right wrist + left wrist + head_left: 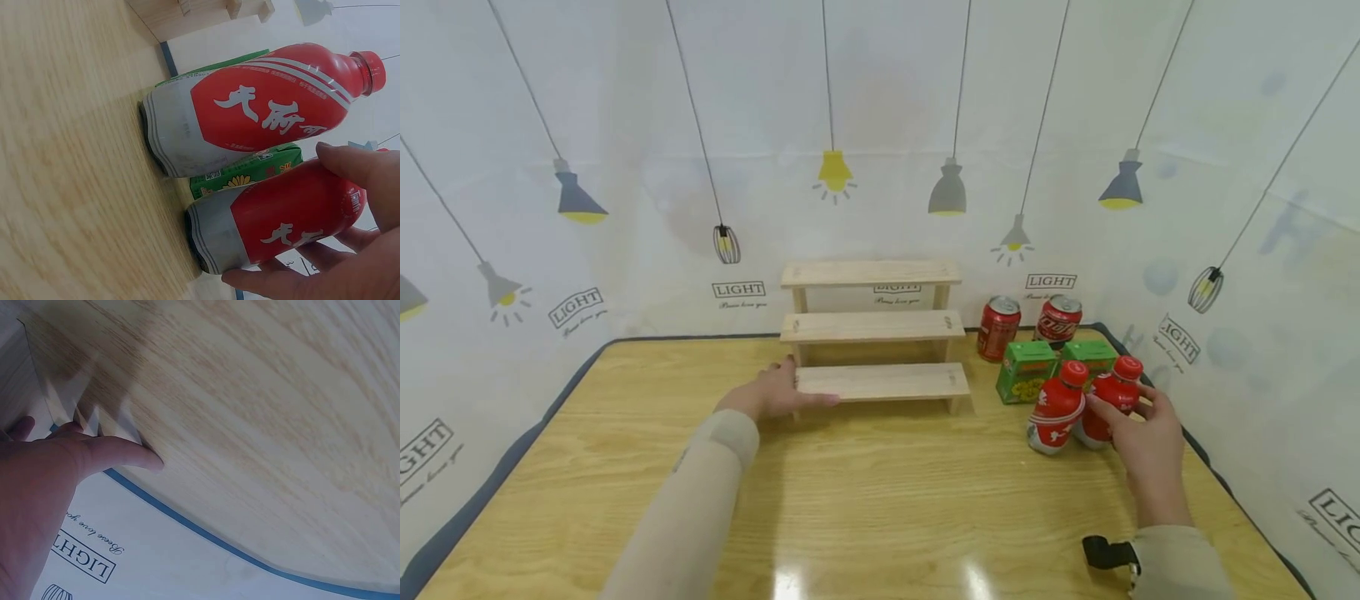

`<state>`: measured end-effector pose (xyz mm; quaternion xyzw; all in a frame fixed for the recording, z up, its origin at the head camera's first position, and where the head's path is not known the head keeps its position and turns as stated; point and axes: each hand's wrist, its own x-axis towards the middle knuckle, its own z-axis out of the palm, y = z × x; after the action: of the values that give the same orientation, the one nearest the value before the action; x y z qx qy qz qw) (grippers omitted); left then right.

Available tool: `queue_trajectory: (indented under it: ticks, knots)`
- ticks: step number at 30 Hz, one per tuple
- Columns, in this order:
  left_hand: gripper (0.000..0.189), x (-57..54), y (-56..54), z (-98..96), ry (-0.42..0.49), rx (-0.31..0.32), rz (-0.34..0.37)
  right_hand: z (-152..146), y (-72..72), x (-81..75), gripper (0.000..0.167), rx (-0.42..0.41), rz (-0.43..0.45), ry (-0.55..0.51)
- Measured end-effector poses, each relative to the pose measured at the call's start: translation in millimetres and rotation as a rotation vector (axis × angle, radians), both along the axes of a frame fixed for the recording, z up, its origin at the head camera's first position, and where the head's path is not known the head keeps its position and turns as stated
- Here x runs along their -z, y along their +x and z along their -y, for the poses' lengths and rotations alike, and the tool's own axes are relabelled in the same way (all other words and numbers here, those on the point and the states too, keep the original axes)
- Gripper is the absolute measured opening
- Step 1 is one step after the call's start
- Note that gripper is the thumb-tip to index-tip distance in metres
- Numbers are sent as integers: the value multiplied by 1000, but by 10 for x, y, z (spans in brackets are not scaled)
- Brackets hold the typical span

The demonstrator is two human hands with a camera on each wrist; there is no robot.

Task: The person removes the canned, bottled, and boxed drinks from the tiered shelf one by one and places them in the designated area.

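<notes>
In the head view my left hand [771, 392] holds the left end of a three-tier wooden shelf [880, 382], its thumb along the front of the lowest board and its fingers at the side. The left wrist view shows this hand [75, 459] with most of the shelf out of frame. My right hand [1152, 437] grips the right one of two red-capped drink bottles [1116, 396], thumb on one side and fingers on the other. In the right wrist view that bottle [281, 215] stands on the table. The other red bottle [1057, 408] stands close on its left.
Two green drink cartons [1026, 372] stand behind the bottles, the right one partly hidden. Two red cans [998, 329] stand farther back, right of the shelf. A lamp-printed backdrop [647, 275] rises around the wooden table [880, 517].
</notes>
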<state>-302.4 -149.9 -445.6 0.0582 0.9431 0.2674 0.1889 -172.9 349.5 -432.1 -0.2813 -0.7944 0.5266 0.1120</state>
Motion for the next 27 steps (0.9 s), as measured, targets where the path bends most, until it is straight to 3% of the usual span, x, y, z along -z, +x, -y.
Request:
queue_trajectory:
  ticks: [13,21,24,27]
  knots:
    - [146,-21,47,46,-5,-8,-11,62,-43,-20,96,-34,-15,-26]
    - [149,16,-21,-11,18,14,-31,-23,-47,4,97,-5,-22,-43]
    - [151,20,-47,-42,19,27,-27,-57,-52,-44,99,2,-32,-31]
    - [154,4,-35,-38,18,37,-22,-28,-60,-221,99,2,-67,17]
